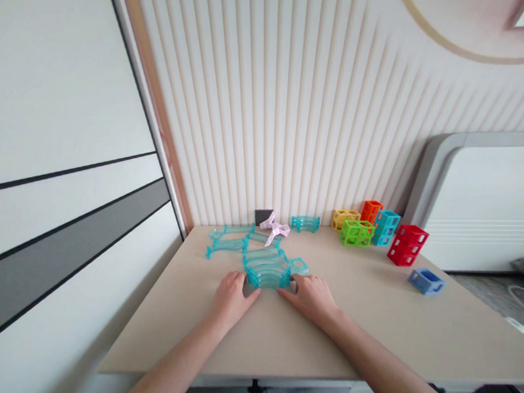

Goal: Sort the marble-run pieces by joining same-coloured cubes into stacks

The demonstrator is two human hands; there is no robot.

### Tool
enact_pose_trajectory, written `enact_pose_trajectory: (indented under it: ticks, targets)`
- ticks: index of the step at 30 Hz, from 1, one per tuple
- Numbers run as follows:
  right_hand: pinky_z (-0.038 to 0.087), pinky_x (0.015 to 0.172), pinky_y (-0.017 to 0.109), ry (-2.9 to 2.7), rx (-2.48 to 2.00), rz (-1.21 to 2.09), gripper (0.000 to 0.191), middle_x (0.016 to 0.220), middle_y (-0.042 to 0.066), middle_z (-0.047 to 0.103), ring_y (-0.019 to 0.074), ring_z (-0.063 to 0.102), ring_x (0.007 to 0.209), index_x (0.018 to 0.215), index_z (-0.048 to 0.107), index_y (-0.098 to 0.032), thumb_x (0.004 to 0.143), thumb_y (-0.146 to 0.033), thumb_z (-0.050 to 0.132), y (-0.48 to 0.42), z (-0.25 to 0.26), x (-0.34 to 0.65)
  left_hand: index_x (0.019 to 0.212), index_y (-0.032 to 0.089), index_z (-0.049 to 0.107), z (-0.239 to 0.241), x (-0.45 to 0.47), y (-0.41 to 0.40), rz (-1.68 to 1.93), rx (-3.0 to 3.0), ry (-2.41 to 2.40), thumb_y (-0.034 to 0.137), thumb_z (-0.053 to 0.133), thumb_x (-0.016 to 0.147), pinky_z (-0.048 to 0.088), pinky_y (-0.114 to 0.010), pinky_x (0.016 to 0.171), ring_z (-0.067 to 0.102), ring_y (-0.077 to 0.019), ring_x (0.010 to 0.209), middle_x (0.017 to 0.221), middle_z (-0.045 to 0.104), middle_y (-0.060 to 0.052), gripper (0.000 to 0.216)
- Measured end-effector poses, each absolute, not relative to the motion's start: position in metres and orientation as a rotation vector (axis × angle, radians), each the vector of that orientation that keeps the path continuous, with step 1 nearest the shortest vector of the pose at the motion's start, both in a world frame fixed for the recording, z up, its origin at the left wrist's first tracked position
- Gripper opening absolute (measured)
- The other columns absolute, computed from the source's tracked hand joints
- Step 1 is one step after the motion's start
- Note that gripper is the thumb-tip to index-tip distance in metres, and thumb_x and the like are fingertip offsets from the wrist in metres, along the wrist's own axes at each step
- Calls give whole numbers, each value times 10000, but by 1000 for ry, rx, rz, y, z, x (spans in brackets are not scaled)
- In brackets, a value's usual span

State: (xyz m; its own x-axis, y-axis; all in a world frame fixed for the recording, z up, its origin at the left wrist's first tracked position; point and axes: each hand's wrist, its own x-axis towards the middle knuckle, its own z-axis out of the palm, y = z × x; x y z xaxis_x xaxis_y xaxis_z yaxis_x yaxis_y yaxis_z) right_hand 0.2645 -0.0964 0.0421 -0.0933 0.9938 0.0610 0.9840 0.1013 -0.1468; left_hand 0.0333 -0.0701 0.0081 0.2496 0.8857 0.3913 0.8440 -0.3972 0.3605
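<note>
Near the middle of the table lies a group of curved, see-through teal plastic pieces, which look like toy track parts [266, 257]. The nearest of them form a small stack of teal track pieces [269, 278]. My left hand [233, 297] is closed on the left end of this stack, thumb at the front and fingers behind. At its right end, my right hand [312, 297] grips in the same way. A round, scalloped teal piece [298, 266] lies just behind my right fingers. Farther back, a pale purple three-armed piece [274, 228] rests by the track parts.
Against the ribbed wall are a dark square plate [264, 216] and another teal stack [305, 223]. Yellow [344, 218], green [357, 233], orange [372, 210], turquoise [386, 227], red [407, 245] and blue [426, 281] open-frame blocks stand at the right. A white cabinet [53, 117] borders the left.
</note>
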Motion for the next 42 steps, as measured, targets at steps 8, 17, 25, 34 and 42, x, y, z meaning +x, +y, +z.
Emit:
enact_pose_trajectory:
  ticks: [8, 17, 25, 34, 42]
  targets:
    - [474, 735, 311, -2209, -2016, 120, 439, 954, 111, 761, 280, 723, 911, 993, 687, -210, 908, -606, 518, -96, 40, 264, 865, 186, 634, 8, 33, -70, 831, 2404, 1685, 384, 677, 818, 512, -390, 848, 642, -271, 914, 899, 676, -97, 208]
    - [476, 740, 313, -2203, -2009, 144, 423, 972, 108, 754, 275, 716, 912, 1020, 680, -220, 909, -595, 520, -95, 39, 266, 831, 208, 634, 8, 33, -70, 858, 2395, 1692, 396, 694, 805, 515, -361, 817, 643, -248, 869, 852, 669, -64, 198]
    - [468, 725, 294, -2218, -1993, 130, 412, 941, 96, 754, 266, 718, 895, 991, 679, -223, 915, -592, 514, -95, 40, 266, 822, 193, 631, 8, 34, -70, 871, 2383, 1674, 393, 682, 809, 513, -378, 810, 640, -261, 863, 855, 669, -80, 207]
    - [455, 704, 274, -2190, -1983, 149, 395, 913, 72, 762, 244, 723, 866, 976, 689, -231, 907, -590, 539, -95, 42, 269, 836, 200, 638, 12, 36, -70, 877, 2383, 1668, 389, 687, 801, 516, -368, 818, 648, -256, 880, 866, 672, -74, 198]
    - [425, 647, 257, -2144, -1907, 172, 349, 791, 18, 763, 228, 728, 789, 918, 682, -241, 904, -567, 559, -90, 41, 278, 838, 207, 633, 16, 42, -67, 918, 2371, 1632, 398, 686, 806, 517, -358, 801, 662, -254, 882, 873, 683, -64, 201]
